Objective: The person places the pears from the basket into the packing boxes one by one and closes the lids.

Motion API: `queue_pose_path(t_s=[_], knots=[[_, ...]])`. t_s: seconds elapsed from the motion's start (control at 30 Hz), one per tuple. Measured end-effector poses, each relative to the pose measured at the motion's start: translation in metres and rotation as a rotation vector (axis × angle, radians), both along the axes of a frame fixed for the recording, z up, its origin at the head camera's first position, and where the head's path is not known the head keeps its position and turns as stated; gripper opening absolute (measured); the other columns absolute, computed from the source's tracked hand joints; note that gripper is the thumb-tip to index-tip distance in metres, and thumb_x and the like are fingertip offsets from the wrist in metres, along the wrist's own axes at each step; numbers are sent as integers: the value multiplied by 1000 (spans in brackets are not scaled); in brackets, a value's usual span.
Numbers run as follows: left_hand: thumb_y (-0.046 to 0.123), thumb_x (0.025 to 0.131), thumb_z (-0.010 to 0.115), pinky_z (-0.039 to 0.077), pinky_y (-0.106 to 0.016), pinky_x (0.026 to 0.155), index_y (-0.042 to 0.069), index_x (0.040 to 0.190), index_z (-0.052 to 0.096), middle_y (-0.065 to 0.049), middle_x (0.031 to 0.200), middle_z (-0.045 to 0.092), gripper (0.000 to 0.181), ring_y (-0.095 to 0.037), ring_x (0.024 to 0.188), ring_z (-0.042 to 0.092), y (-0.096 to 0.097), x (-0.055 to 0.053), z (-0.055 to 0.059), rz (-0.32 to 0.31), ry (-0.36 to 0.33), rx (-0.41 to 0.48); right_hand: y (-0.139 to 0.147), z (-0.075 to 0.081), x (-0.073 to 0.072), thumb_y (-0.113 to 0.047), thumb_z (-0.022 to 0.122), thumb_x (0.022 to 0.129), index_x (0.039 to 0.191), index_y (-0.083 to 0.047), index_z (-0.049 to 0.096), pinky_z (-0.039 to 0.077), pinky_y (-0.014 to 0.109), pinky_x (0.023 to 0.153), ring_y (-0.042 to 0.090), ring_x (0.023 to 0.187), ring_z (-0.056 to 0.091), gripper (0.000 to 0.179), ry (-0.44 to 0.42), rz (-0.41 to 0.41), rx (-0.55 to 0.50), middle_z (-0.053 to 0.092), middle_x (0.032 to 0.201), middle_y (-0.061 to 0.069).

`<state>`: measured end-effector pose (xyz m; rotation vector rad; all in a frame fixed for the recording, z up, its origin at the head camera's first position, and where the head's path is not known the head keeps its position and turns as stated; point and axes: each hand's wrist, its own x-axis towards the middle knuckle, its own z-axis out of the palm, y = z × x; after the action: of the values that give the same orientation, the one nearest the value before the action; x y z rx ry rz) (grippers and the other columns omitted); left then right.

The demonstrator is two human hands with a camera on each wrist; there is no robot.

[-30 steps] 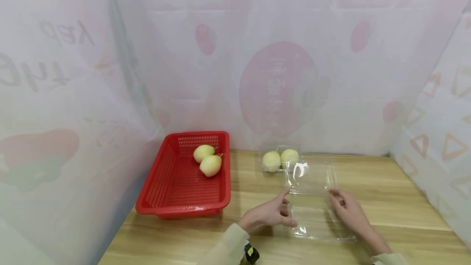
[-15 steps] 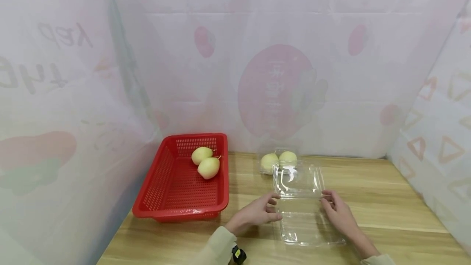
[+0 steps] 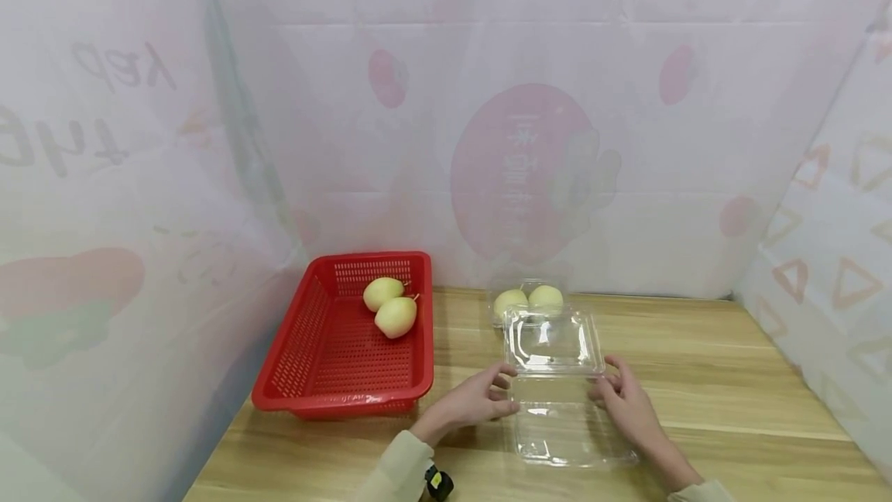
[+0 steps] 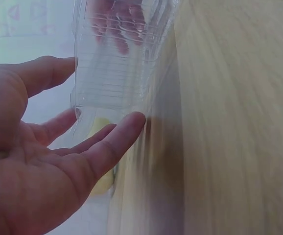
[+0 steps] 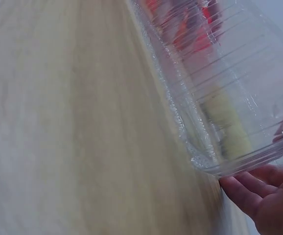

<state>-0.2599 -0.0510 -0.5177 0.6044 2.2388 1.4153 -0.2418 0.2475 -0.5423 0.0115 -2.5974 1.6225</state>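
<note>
A clear plastic clamshell container (image 3: 557, 428) lies unfolded on the table, its lid (image 3: 554, 339) tipped up on the far side. My left hand (image 3: 474, 401) is at its left side, fingers loosely spread; in the left wrist view the thumb (image 4: 46, 73) comes right up to the plastic rim. On the right side, my right hand (image 3: 630, 409) pinches the container's edge near the hinge. Fingertips show under the corner in the right wrist view, with the thumb partly hidden by the plastic.
Behind the lid stands another clear container (image 3: 498, 321) with two pale yellow pears (image 3: 546, 298). To the left, a red plastic basket (image 3: 341, 401) holds two more pears (image 3: 396, 318). Printed cloth (image 3: 418, 138) hangs around the wooden table (image 3: 697, 362).
The open clamshell has slid to the left, its lid now overlapping the pear container more. Both hands have moved left along with it.
</note>
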Motion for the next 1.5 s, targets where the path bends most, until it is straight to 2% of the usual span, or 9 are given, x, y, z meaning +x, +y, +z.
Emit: queue_pose_path(t_s=[0.17, 0.3, 0.5, 0.83, 1.0, 1.1, 1.27, 1.5], knots=[[20, 90, 70, 58, -37, 77, 22, 133, 48, -19, 134, 51, 48, -29, 113, 62, -8, 3, 1, -5, -51, 52, -9, -3, 0, -12, 45, 103, 146, 2, 27, 58, 26, 77, 24, 89, 72, 49, 30, 20, -89, 65, 119, 29], [20, 90, 70, 58, -39, 78, 23, 133, 48, -19, 133, 51, 48, -29, 113, 62, -13, 4, -1, -1, -57, 65, -15, -5, 0, -10, 45, 103, 145, 5, 26, 58, 29, 77, 28, 89, 73, 49, 42, 29, -153, 64, 118, 33], [21, 91, 68, 57, -36, 79, 24, 133, 47, -18, 131, 51, 47, -28, 112, 62, -22, 5, -2, 0, -28, 34, -23, -6, -2, -8, 44, 102, 147, 4, 22, 58, 29, 80, 27, 92, 73, 52, 13, 57, -207, 65, 114, 32], [27, 94, 65, 56, -32, 79, 23, 134, 47, -18, 131, 53, 44, -27, 111, 62, -24, 10, 2, 5, 43, -35, -24, -4, -4, -6, 45, 101, 147, 4, 23, 57, 27, 78, 19, 86, 72, 52, 13, 61, -224, 70, 102, 27], [32, 95, 62, 53, -45, 90, 18, 135, 48, -22, 134, 52, 44, -35, 120, 57, -22, 19, 14, 10, 130, -150, -27, -5, -3, -5, 44, 101, 146, 4, 24, 57, 27, 79, 18, 86, 72, 50, 3, 61, -245, 70, 100, 27], [35, 95, 61, 49, -47, 96, 13, 136, 47, -22, 135, 52, 48, -35, 122, 56, -21, 24, 25, 1, 198, -223, -28, -4, -2, -5, 44, 101, 146, 3, 24, 57, 28, 79, 18, 86, 72, 50, -2, 57, -244, 70, 99, 27], [35, 95, 60, 51, -41, 94, 8, 139, 45, -23, 139, 49, 53, -36, 117, 58, -20, 28, 43, -28, 202, -233, -29, -3, -2, -6, 45, 101, 145, 3, 25, 57, 28, 79, 19, 87, 72, 49, -1, 49, -238, 70, 100, 27], [38, 97, 58, 52, -33, 89, 12, 143, 43, -17, 141, 50, 55, -29, 111, 62, -24, 25, 59, -71, 239, -258, -27, -1, 0, -7, 44, 102, 147, 4, 23, 57, 27, 78, 13, 88, 70, 51, 0, 60, -209, 70, 101, 25]])
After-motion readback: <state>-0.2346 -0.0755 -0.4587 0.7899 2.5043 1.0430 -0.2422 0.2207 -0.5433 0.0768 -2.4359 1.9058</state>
